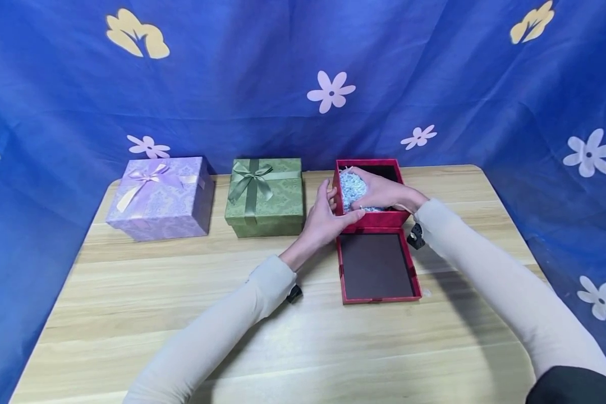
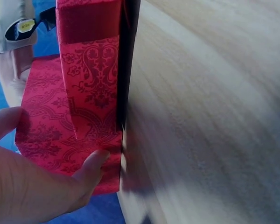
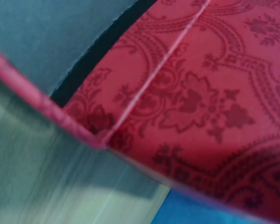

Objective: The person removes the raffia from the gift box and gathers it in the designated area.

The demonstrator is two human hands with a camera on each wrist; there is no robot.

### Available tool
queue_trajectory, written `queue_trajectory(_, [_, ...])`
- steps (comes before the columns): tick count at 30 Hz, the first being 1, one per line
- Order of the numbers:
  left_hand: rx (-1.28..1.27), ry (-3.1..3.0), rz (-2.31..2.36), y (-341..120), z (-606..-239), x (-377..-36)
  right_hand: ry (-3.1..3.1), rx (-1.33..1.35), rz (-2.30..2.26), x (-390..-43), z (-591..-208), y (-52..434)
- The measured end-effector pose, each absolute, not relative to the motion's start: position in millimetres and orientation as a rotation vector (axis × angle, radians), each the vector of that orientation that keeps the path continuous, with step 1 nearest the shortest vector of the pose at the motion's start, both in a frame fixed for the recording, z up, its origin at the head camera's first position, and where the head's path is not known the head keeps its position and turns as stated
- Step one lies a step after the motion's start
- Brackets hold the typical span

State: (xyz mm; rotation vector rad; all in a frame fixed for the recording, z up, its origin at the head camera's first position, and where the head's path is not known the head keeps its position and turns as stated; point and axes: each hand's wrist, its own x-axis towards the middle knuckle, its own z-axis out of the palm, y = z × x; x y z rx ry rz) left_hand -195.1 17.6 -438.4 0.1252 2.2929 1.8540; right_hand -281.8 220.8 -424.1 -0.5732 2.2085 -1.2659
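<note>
Red box (image 1: pixel 379 219) leaves its far right corner free, right hand (image 1: pixel 382 190) gripping blue shreds (image 1: pixel 351 187), left hand (image 1: pixel 324 220) spread against the edge.

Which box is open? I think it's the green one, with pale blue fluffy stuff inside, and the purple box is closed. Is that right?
Not quite: the open box is the red box, not the green box. The head view shows the pale blue fluffy stuff inside the red one and the green one closed. The purple box is closed, as you said.

Lavender box (image 1: pixel 161 196) (patterned like its neighbour), green box (image 1: pixel 278 199), wooden table (image 1: pixel 182 269), blue flowered curtain (image 1: pixel 262 73) behind
</note>
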Motion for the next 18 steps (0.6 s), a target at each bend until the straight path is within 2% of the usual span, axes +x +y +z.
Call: queue_trajectory(18, [0.056,2.233,1.859,21,-433,-189,2.323,-0.480,-1.292,-278,-402,231])
